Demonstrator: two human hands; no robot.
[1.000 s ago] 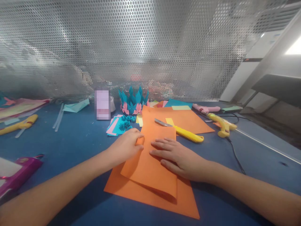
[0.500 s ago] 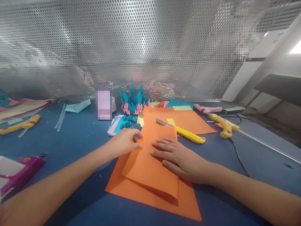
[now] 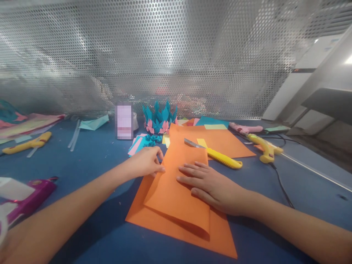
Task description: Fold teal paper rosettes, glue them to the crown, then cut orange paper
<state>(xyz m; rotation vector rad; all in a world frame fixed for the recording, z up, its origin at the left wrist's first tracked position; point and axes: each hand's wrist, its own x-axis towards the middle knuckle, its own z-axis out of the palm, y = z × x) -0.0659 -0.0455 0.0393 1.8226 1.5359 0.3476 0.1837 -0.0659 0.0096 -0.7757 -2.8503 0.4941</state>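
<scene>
A folded sheet of orange paper (image 3: 176, 201) lies over a second orange sheet (image 3: 136, 214) on the blue table, its near end lifted a little. My left hand (image 3: 145, 161) pinches the folded sheet's left edge between thumb and fingers; the fingertips are partly hidden. Across its right part rests my right hand (image 3: 211, 187), flat and open, fingers stretched to the left. Beyond that hand is a yellow utility knife (image 3: 224, 157), blade out, its blade lying over the orange paper.
At the back stand a teal paper crown (image 3: 158, 119) with pink flowers and a blurred-out phone-like screen (image 3: 124, 121). Yellow (image 3: 265, 148) and pink (image 3: 246, 128) glue guns with cables lie right. On the left are another yellow tool (image 3: 27, 143) and a purple device (image 3: 38, 196).
The view has shifted slightly, moving the scene a little to the right. My left hand has moved slightly lower along the paper's edge; my right hand stays flat on it.
</scene>
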